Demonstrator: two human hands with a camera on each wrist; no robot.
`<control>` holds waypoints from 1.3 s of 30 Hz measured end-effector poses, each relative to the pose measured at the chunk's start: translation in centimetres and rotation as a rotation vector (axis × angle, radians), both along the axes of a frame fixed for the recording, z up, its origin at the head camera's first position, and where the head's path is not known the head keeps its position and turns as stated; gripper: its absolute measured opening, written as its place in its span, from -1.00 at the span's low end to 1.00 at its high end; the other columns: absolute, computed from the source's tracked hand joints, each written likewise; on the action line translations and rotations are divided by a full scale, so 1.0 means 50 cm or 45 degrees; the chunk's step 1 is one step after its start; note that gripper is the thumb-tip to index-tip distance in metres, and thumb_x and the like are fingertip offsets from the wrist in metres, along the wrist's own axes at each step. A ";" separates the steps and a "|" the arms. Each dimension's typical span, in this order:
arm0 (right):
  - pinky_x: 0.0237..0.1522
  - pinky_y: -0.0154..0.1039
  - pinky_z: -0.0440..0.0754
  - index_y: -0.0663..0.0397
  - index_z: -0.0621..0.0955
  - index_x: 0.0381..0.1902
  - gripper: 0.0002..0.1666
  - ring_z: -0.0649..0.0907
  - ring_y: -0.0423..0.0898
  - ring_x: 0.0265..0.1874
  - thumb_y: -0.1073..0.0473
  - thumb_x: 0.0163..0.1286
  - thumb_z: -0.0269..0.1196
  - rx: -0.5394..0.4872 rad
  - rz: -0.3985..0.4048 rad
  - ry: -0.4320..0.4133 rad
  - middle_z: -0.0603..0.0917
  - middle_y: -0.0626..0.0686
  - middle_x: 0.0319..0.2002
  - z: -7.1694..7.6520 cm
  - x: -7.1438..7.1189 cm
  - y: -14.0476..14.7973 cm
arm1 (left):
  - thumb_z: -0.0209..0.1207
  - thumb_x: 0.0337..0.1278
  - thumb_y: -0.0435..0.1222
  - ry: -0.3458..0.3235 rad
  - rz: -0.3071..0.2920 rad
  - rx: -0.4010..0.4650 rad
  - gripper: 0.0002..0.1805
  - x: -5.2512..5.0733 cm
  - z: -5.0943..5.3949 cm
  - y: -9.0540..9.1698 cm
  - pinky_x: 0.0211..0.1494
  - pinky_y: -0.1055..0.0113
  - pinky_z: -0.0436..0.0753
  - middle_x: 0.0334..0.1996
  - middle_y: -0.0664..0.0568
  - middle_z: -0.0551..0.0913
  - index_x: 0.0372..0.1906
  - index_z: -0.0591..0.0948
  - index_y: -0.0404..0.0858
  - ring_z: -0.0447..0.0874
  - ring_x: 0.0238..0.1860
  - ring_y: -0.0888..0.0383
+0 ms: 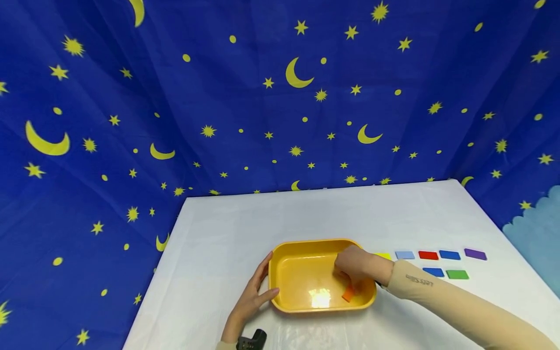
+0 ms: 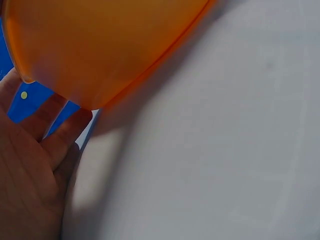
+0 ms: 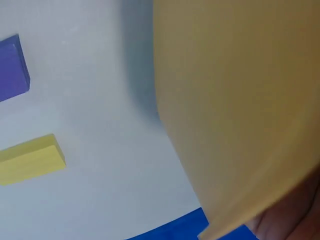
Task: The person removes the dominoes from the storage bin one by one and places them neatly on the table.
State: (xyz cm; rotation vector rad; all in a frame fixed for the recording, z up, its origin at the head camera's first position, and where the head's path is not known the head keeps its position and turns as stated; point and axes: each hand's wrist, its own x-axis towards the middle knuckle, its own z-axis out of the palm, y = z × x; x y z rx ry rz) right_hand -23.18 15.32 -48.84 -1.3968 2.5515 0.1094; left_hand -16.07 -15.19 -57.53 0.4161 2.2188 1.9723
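Observation:
A yellow plastic tub point(image 1: 302, 277) stands on the white table. At its left end my left hand point(image 1: 251, 299) holds the rim, thumb over the edge and fingers along the outside wall. The left wrist view shows those fingertips against the tub's wall point(image 2: 100, 55). My right hand point(image 1: 353, 262) reaches inside the tub's right half with curled fingers. It holds an orange block point(image 1: 348, 293), whose end shows below the hand; the grip itself is mostly hidden. In the right wrist view the tub's wall point(image 3: 240, 100) covers most of that hand.
Right of the tub lie a yellow block point(image 1: 383, 255), a light blue one point(image 1: 405, 255), a red one point(image 1: 428, 255), two blue ones point(image 1: 449, 255), a green one point(image 1: 457, 274) and a purple one point(image 1: 475, 254). A blue star-patterned cloth point(image 1: 245, 97) hangs behind the table.

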 end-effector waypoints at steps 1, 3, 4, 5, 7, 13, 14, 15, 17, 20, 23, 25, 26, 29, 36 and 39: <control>-0.72 -0.40 0.11 -0.16 0.32 -0.88 -0.38 0.23 -0.27 -0.81 0.10 -0.57 0.64 -0.013 -0.001 0.004 0.13 -0.27 -0.86 -0.001 -0.001 -0.002 | 0.19 0.16 -0.40 0.011 -0.002 0.002 -0.15 0.001 0.001 -0.001 0.40 0.06 0.00 0.46 0.13 0.07 0.49 0.09 0.02 0.06 0.41 0.06; -0.71 -0.39 0.10 -0.16 0.31 -0.87 -0.37 0.22 -0.26 -0.80 0.08 -0.57 0.64 -0.035 -0.009 0.003 0.13 -0.26 -0.84 -0.002 -0.001 -0.005 | 0.18 0.16 -0.43 0.033 -0.008 0.007 -0.16 0.001 0.001 -0.002 0.40 0.06 0.00 0.46 0.08 0.06 0.49 0.09 -0.02 0.06 0.41 0.03; -0.70 -0.39 0.10 -0.16 0.31 -0.86 -0.37 0.22 -0.26 -0.79 0.07 -0.57 0.63 -0.039 -0.015 0.002 0.14 -0.26 -0.83 -0.001 -0.001 -0.007 | 0.17 0.16 -0.44 0.041 -0.013 0.014 -0.16 0.001 0.001 -0.002 0.40 0.07 0.00 0.46 0.07 0.05 0.49 0.08 -0.03 0.06 0.41 0.01; -0.70 -0.38 0.10 -0.16 0.30 -0.86 -0.36 0.22 -0.26 -0.78 0.05 -0.57 0.64 -0.030 -0.020 0.003 0.15 -0.26 -0.82 -0.001 0.000 -0.009 | 0.17 0.16 -0.44 0.049 -0.019 0.018 -0.16 0.000 0.001 -0.002 0.40 0.10 0.01 0.46 0.05 0.05 0.49 0.08 -0.04 0.06 0.41 0.00; -0.68 -0.38 0.14 -0.16 0.31 -0.85 -0.36 0.24 -0.26 -0.76 0.01 -0.59 0.64 -0.006 -0.042 -0.004 0.20 -0.26 -0.80 0.000 0.002 -0.013 | 0.16 0.17 -0.44 0.036 -0.022 0.031 -0.17 0.000 0.000 -0.002 0.39 0.20 0.02 0.46 0.08 0.05 0.49 0.09 -0.02 0.05 0.41 0.03; -0.66 -0.35 0.22 -0.14 0.36 -0.82 -0.39 0.29 -0.23 -0.74 -0.06 -0.50 0.65 0.103 -0.117 -0.020 0.28 -0.23 -0.78 0.006 0.012 -0.028 | 0.18 0.16 -0.43 0.027 -0.006 0.040 -0.16 0.002 -0.002 -0.002 0.36 0.37 0.06 0.46 0.12 0.07 0.49 0.09 0.02 0.07 0.41 0.07; -0.66 -0.35 0.22 -0.14 0.37 -0.82 -0.39 0.29 -0.23 -0.73 -0.08 -0.48 0.65 0.120 -0.129 -0.024 0.29 -0.22 -0.77 0.007 0.014 -0.032 | 0.18 0.16 -0.43 0.026 -0.005 0.042 -0.16 0.002 -0.001 -0.001 0.36 0.38 0.07 0.46 0.12 0.07 0.49 0.09 0.02 0.08 0.40 0.06; -0.66 -0.36 0.22 -0.15 0.37 -0.81 -0.39 0.29 -0.23 -0.73 -0.10 -0.46 0.64 0.134 -0.135 -0.021 0.29 -0.22 -0.76 0.007 0.015 -0.034 | 0.18 0.16 -0.42 0.015 -0.005 0.048 -0.16 0.001 -0.001 -0.001 0.35 0.40 0.07 0.46 0.14 0.07 0.49 0.10 0.04 0.08 0.40 0.08; -0.65 -0.36 0.22 -0.16 0.38 -0.80 -0.41 0.29 -0.24 -0.72 -0.12 -0.44 0.63 0.143 -0.153 -0.033 0.30 -0.23 -0.75 0.008 0.017 -0.040 | 0.17 0.17 -0.43 0.014 -0.011 0.052 -0.16 0.001 -0.002 0.000 0.34 0.42 0.07 0.46 0.14 0.07 0.49 0.09 0.04 0.07 0.40 0.08; -0.66 -0.35 0.21 -0.16 0.38 -0.81 -0.42 0.28 -0.24 -0.73 -0.15 -0.40 0.61 0.120 -0.189 -0.049 0.30 -0.23 -0.76 0.007 0.018 -0.044 | 0.16 0.18 -0.44 0.042 -0.027 0.051 -0.17 -0.001 -0.003 0.000 0.34 0.44 0.06 0.46 0.09 0.05 0.49 0.09 -0.01 0.06 0.41 0.06; -0.67 -0.35 0.23 -0.15 0.39 -0.81 -0.42 0.30 -0.24 -0.74 -0.20 -0.35 0.59 0.082 -0.226 -0.061 0.30 -0.23 -0.78 0.005 0.016 -0.045 | 0.15 0.18 -0.46 0.063 -0.038 0.052 -0.17 -0.001 -0.003 0.000 0.34 0.45 0.05 0.47 0.04 0.04 0.50 0.07 -0.05 0.04 0.41 0.01; -0.67 -0.34 0.26 -0.17 0.42 -0.80 -0.45 0.32 -0.24 -0.73 -0.21 -0.29 0.57 0.051 -0.246 -0.067 0.33 -0.24 -0.77 0.003 0.013 -0.047 | 0.14 0.18 -0.47 0.065 -0.040 0.043 -0.16 -0.001 0.002 -0.001 0.33 0.45 0.05 0.47 0.01 0.02 0.50 0.06 -0.08 0.05 0.41 -0.01; -0.67 -0.34 0.27 -0.18 0.43 -0.79 -0.47 0.33 -0.24 -0.73 -0.23 -0.25 0.55 0.041 -0.254 -0.066 0.33 -0.24 -0.77 0.002 0.011 -0.049 | 0.14 0.18 -0.48 0.055 -0.039 0.039 -0.16 0.000 0.005 -0.002 0.33 0.45 0.05 0.47 0.01 0.02 0.50 0.05 -0.08 0.05 0.41 -0.02; -0.66 -0.32 0.29 -0.18 0.44 -0.75 -0.51 0.34 -0.24 -0.72 -0.21 -0.12 0.50 0.008 -0.278 -0.082 0.34 -0.23 -0.74 0.004 0.005 -0.053 | 0.13 0.17 -0.51 0.006 -0.036 0.047 -0.16 0.000 0.017 -0.003 0.33 0.42 0.06 0.47 0.01 0.02 0.50 0.05 -0.11 0.06 0.41 -0.03; -0.60 -0.33 0.23 -0.11 0.38 -0.71 -0.48 0.28 -0.23 -0.68 -0.16 -0.05 0.48 -0.035 -0.286 -0.151 0.29 -0.21 -0.70 0.027 -0.002 -0.051 | 0.13 0.18 -0.50 -0.029 -0.046 0.050 -0.16 0.002 0.029 -0.003 0.38 0.12 0.03 0.47 -0.03 0.01 0.50 0.03 -0.16 0.05 0.41 -0.08; -0.57 -0.33 0.29 -0.09 0.44 -0.67 -0.56 0.32 -0.22 -0.66 -0.09 -0.01 0.49 -0.052 -0.256 -0.213 0.34 -0.21 -0.69 0.051 -0.009 -0.058 | 0.13 0.19 -0.47 0.004 -0.046 0.024 -0.16 -0.001 0.014 -0.005 0.38 -0.03 0.02 0.47 -0.02 0.01 0.51 0.03 -0.11 0.04 0.41 -0.08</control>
